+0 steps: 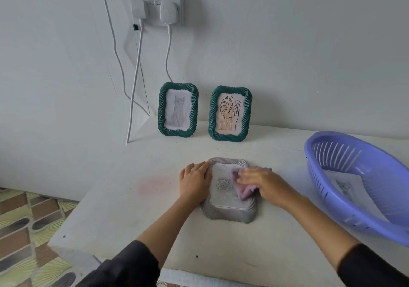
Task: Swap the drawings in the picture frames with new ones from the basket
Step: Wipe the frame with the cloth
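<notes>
from the head camera, a grey frame (pixel 230 195) lies flat on the white tabletop (pixel 137 216). the left hand (pixel 194 181) presses flat on its left edge, fingers spread and holding nothing. the right hand (pixel 263 184) clutches a purple cloth (pixel 244 190) on the frame. two green frames (pixel 178 109) stand against the wall. a drawing (pixel 345 186) lies in the blue basket (pixel 354 209) at right.

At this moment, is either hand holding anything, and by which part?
The right hand presses a bunched purple cloth onto the grey frame lying flat. The left hand rests flat on that frame's left edge, steadying it.
</notes>
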